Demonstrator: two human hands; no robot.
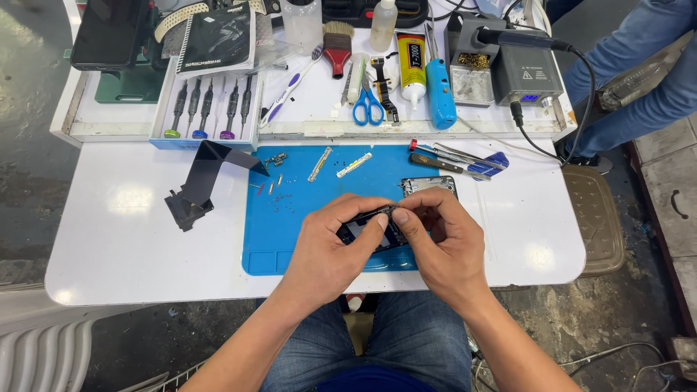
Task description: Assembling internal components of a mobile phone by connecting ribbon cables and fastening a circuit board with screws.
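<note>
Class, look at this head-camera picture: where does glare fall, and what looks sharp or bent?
Head view: soft glare patches on the white table, left and right of the blue mat; both hands, left hand and right hand, are sharp; table edges bow slightly, wide-lens distortion.

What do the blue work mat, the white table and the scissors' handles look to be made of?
Blue work mat: probably silicone or rubber, matte, with moulded edge ridges and tray recesses.
White table: glossy laminate or painted board, judging by the soft light reflections; its core is hidden.
Scissors: blue handles look like smooth moulded plastic; the blades appear metal.
</note>
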